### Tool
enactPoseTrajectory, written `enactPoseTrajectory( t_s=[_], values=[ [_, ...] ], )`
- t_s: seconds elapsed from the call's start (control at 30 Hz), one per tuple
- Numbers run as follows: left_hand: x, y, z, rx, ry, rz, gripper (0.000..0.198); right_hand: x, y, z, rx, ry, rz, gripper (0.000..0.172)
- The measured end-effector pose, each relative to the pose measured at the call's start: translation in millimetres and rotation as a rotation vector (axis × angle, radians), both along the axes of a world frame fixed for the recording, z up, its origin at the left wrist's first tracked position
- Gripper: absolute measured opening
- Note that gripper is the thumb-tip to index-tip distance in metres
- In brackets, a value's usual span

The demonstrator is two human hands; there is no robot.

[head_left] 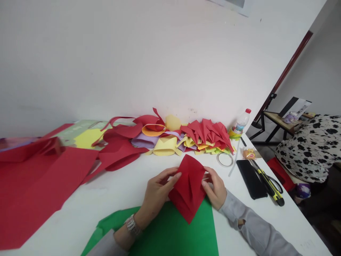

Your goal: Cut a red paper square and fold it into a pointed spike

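Observation:
A folded red paper piece [189, 185], shaped like a kite, is held just above the white table [117, 188]. My left hand [157, 193] pinches its left edge with fingers closed on it. My right hand [215, 187] grips its right edge the same way. A green paper sheet [173, 234] lies flat under the fold and my wrists. A metal watch is on my left wrist.
Large red sheets [34, 185] cover the table's left. Folded red, yellow and purple paper pieces [186, 138] line the wall. At right lie a tape roll [225, 160], a black phone [252, 179], a yellow utility knife [269, 183], scissors and a bottle [241, 122]. A person in a floral top [309, 149] sits at right.

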State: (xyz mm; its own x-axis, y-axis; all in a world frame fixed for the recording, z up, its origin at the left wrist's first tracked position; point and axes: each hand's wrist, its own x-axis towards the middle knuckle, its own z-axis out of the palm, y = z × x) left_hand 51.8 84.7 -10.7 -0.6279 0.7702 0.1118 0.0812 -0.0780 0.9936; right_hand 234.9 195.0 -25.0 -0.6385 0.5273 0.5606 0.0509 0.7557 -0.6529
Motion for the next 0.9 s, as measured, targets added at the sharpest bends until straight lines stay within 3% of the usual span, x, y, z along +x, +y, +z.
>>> enactPoseTrajectory(
  t_s=[0.2,0.37,0.47,0.6,0.67,0.8,0.9],
  values=[
    [3.2,-2.6,2.1,0.057,0.029,-0.004,0.053,-1.7,1.7,-0.9,-0.067,0.016,-0.027,0.038],
    [2.0,-2.0,-5.3,0.008,0.080,-0.025,0.047,-0.8,0.5,0.6,0.005,-0.009,-0.016,0.037],
    [0.6,-0.8,-8.5,0.006,0.135,-0.071,0.045,1.3,-4.1,3.3,0.126,0.007,-0.085,0.038],
    [1.7,0.0,-5.8,-0.005,0.163,-0.139,0.043,4.4,-14.1,10.6,0.411,0.028,-0.174,0.035],
    [2.5,0.0,-3.9,-0.010,0.172,-0.149,0.043,5.4,-16.3,14.3,0.464,0.006,-0.182,0.031],
    [2.8,0.6,-2.7,-0.021,0.183,-0.121,0.042,4.6,-6.7,15.5,0.293,0.025,-0.197,0.027],
    [2.3,2.2,-2.0,-0.029,0.180,-0.107,0.043,1.4,4.1,11.5,0.172,0.034,-0.117,0.025]
  ],
)
